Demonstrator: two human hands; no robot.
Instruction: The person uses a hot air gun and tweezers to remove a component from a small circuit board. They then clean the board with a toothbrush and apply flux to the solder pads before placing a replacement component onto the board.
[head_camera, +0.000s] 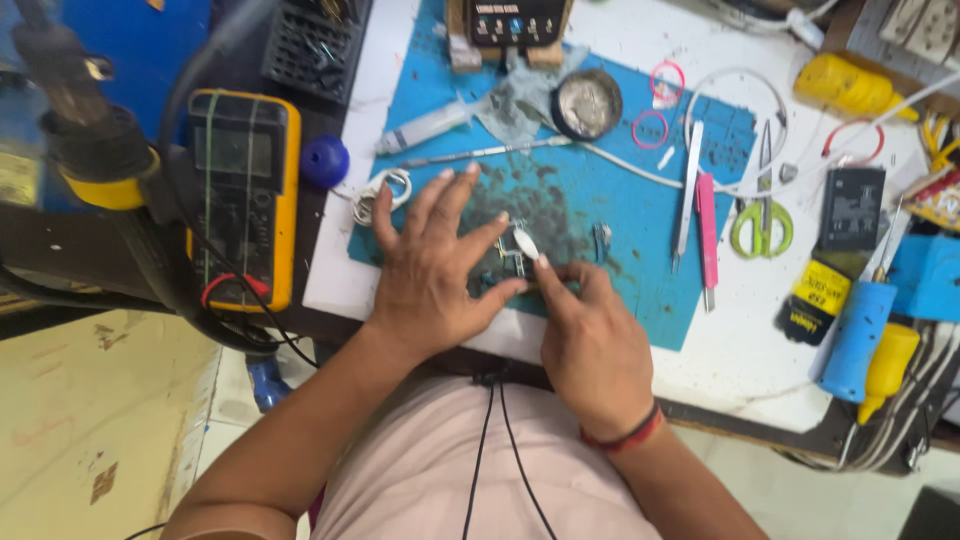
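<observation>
left hand (432, 272) lies spread, fingers released, pinning a small dark metal part (503, 268) on the stained blue mat (640, 200), right hand (590, 335) pinching it.

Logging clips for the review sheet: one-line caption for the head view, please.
Left hand and right hand pinch small metal parts on a blue work mat, beside a yellow multimeter.

Bare blue rubber mat (640, 290) right of hands; silver tweezers (687, 195), pink plastic tool (707, 235), green-handled scissors (762, 225) beyond block way.
</observation>
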